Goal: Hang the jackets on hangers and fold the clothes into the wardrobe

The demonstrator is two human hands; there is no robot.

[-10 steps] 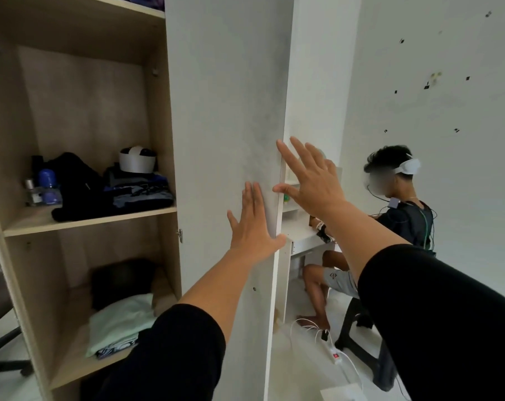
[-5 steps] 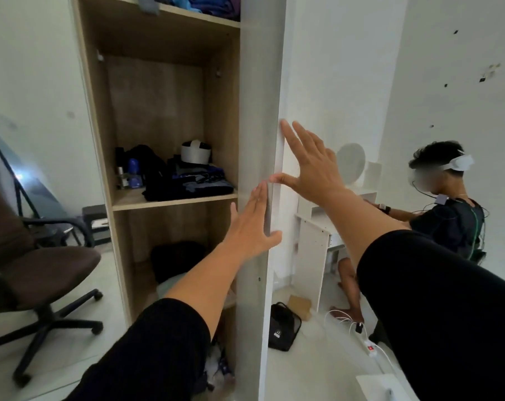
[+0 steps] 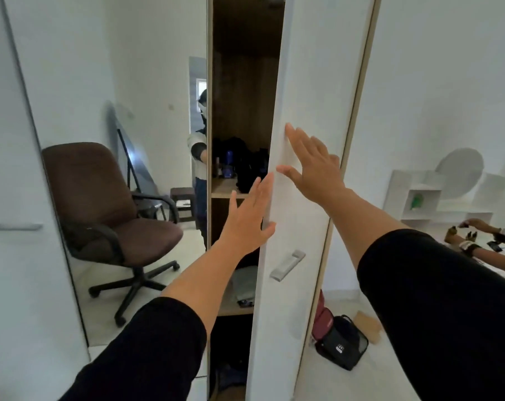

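The wardrobe's white door [image 3: 289, 308] stands only a narrow gap from closed. My right hand [image 3: 312, 166] presses flat on its front face, fingers spread. My left hand [image 3: 247, 224] touches the door's free edge with straight fingers, above the grey handle [image 3: 287, 265]. Through the gap, dark folded clothes [image 3: 245, 166] lie on the middle shelf beside a blue bottle [image 3: 229, 166]. A light folded garment [image 3: 244, 285] sits on the lower shelf. Neither hand holds anything.
A mirrored panel [image 3: 147, 82] on the left shows a brown office chair [image 3: 106, 209] and my reflection. A black bag [image 3: 342, 342] lies on the floor to the right of the wardrobe. Another person's hands [image 3: 477, 235] work near a white shelf unit [image 3: 419, 195].
The door has swung from wide open to nearly closed, both hands moving with it. The view has turned left, so the seated person is mostly out of frame.
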